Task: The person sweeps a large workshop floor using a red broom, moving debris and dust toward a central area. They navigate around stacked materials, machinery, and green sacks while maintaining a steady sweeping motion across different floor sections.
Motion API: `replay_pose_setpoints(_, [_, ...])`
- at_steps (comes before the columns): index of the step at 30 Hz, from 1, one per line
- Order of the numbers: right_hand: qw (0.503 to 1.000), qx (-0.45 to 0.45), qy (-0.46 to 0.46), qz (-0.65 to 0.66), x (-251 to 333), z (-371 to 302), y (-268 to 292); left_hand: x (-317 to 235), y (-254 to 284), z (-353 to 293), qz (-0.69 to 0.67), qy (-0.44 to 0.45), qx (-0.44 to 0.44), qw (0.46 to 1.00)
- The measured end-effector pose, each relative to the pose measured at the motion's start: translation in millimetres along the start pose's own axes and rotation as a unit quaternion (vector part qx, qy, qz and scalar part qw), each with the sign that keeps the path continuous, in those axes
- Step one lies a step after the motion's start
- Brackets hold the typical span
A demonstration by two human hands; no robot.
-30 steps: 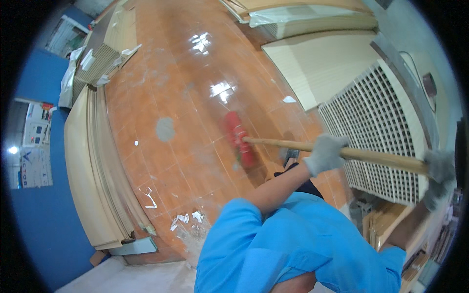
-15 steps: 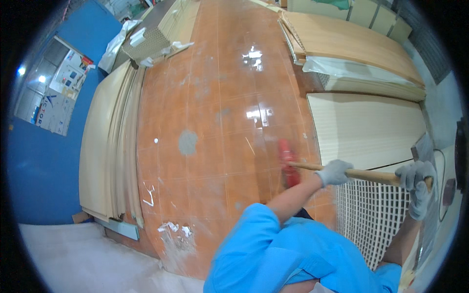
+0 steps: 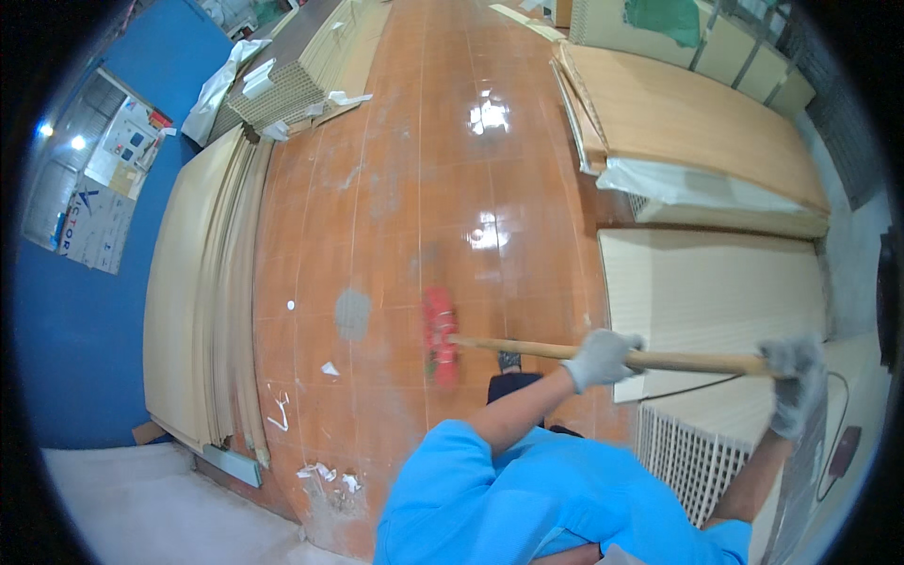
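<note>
1. Your left hand (image 3: 601, 360), in a pale grey knitted glove, is clenched around the long, round, light wooden handle (image 3: 697, 362) of a broom, knuckles up.
2. Your right hand (image 3: 797, 384), gloved alike, grips the same handle near its end; the glove hides the tip and blurs slightly, so single fingers are hard to make out.
3. Your left forearm reaches forward and to the right from the light blue sleeve (image 3: 443, 471); your right forearm rises steeply, its upper part cut off by the shirt.
4. Left of your left fingers, at the handle's far end, the red, oblong broom head (image 3: 440, 330) is motion-blurred over the glossy orange tiled floor (image 3: 443, 188); its bristles cannot be made out.
5. Just left of those fingers, below the handle, a dark shoe (image 3: 509, 362) shows, partly covered by a dark trouser leg.
6. Below your fingers, the white lattice panel (image 3: 687, 452) is partly hidden by your right forearm; beyond them lies a flat, cream ribbed panel (image 3: 706, 292).
7. Farther beyond, translucent plastic sheeting (image 3: 697, 184) partly covers the side of a light-brown panel stack (image 3: 697, 113).
8. Well left of your fingers, a small white scrap (image 3: 330, 369) lies past the broom head.
</note>
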State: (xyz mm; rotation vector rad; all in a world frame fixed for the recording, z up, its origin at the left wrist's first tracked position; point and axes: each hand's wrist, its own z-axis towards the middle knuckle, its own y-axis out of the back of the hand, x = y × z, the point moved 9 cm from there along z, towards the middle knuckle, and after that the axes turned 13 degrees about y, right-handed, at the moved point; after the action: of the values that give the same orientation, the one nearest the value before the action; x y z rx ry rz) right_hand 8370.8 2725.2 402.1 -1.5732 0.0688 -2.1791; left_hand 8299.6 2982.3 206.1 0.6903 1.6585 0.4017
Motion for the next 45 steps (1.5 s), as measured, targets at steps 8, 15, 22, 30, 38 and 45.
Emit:
replay_pose_setpoints(8, [0.949, 0.164, 0.164, -0.215, 51, 99, -183, -47, 59, 153, -0.121, -0.148, 0.019, 0.981])
replay_pose_setpoints(15, [0.956, 0.258, 0.077, -0.119, -72, 176, -233, 52, 93, 218, -0.104, -0.087, 0.046, 0.990])
replay_pose_setpoints(22, [0.984, 0.174, -0.029, 0.008, -222, 252, -183, 184, 156, 196, -0.082, 0.102, 0.002, 0.991])
replay_pose_setpoints(30, [0.937, 0.287, -0.188, 0.073, -384, 305, -196, 379, 194, 124, 0.002, 0.431, -0.016, 0.902])
replay_pose_setpoints(38, [0.907, 0.319, -0.234, 0.143, -405, 495, -211, 409, 194, 121, 0.077, 0.561, 0.043, 0.823])
replay_pose_setpoints(45, [0.889, 0.351, -0.258, 0.142, -524, 631, -313, 489, 296, 205, 0.045, 0.589, 0.031, 0.806])
